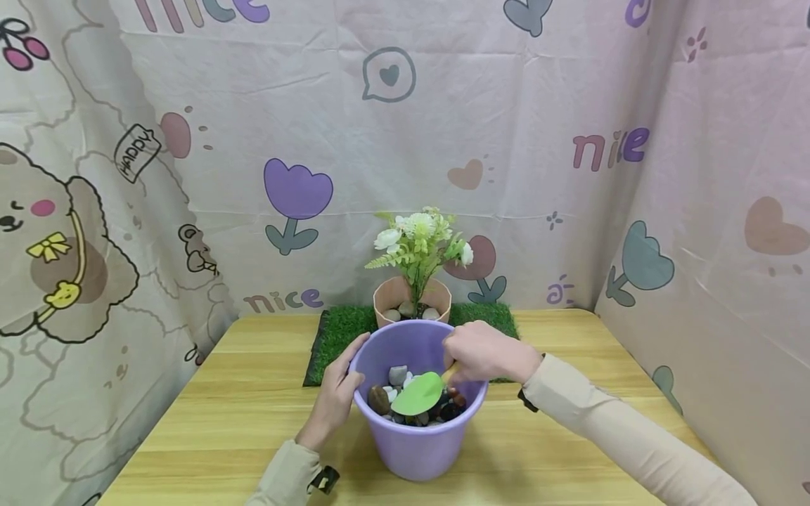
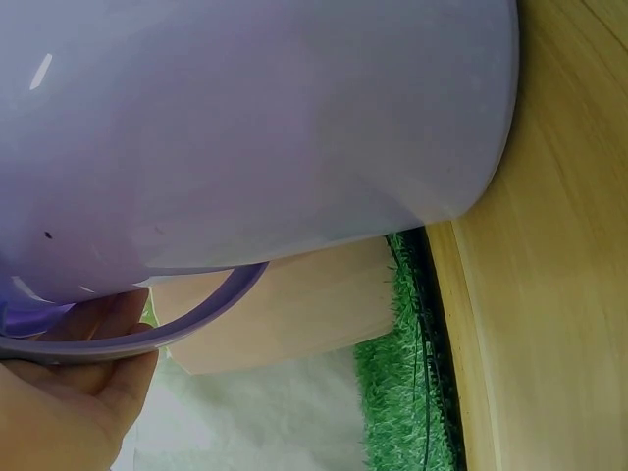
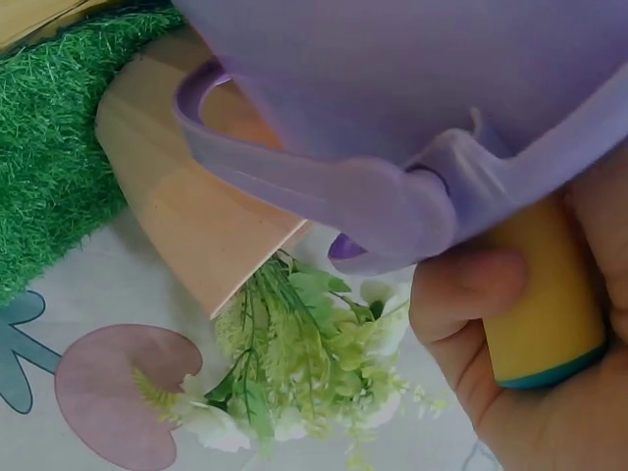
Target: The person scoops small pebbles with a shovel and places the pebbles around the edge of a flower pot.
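A purple bucket (image 1: 418,453) stands upright on the table with mixed stones (image 1: 379,400) in it. My left hand (image 1: 337,393) grips the bucket at its left rim; in the left wrist view its fingers reach behind the purple bail handle (image 2: 211,306). Over the right rim, my right hand (image 1: 487,353) grips a small shovel by its yellow handle (image 3: 540,304). The shovel's green blade (image 1: 419,395) slants down to the left inside the bucket, overlapping the stones in the head view and hiding some of them.
Behind the bucket, a peach flowerpot (image 1: 382,299) with white flowers (image 1: 419,226) and stones sits on a green turf mat (image 1: 342,330). Wooden table (image 1: 240,407) surrounds them. A printed cloth (image 1: 392,140) hangs at the back and both sides.
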`<state>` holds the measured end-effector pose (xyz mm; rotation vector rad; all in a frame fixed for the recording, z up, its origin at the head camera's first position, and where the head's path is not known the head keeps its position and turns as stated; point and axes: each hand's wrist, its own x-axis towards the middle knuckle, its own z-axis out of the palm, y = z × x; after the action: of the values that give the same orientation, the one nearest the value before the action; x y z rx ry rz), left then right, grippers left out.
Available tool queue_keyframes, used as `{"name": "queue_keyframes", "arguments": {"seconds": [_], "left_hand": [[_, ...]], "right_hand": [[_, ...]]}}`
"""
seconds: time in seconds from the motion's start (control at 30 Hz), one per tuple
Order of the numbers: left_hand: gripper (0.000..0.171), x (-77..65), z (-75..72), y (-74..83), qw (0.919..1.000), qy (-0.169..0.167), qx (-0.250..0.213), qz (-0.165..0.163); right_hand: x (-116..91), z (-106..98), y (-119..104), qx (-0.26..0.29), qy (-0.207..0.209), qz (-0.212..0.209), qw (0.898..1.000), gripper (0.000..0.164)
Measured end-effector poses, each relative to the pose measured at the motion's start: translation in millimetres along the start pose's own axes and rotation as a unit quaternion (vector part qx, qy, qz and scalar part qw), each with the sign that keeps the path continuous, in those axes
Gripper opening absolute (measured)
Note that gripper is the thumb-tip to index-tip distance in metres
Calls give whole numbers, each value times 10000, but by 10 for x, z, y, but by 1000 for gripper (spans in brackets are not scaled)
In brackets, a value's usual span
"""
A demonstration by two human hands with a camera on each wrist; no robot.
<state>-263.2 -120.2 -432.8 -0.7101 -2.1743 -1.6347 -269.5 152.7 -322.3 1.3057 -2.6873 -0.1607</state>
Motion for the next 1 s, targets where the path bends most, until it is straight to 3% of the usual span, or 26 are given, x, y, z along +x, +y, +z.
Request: {"name": "queue_keyframes", "arguments": {"seconds": [0.23, 0.43, 0.7, 1.0], "left_hand": [[67, -3, -11, -10, 10000, 15, 38, -10], [66, -6, -15, -22, 10000, -4, 43, 8], [67, -5, -18, -14, 9999, 13, 118, 64], [67, 1, -12, -6, 9999, -21, 114, 97]], "right_hand": [[97, 47, -35, -189, 36, -273, 9994, 20], [107, 76, -26, -176, -9, -250, 9995, 15], [129, 170, 1, 453, -86, -250, 9986, 13], [153, 242, 62, 360, 293, -288, 9985, 13]]}}
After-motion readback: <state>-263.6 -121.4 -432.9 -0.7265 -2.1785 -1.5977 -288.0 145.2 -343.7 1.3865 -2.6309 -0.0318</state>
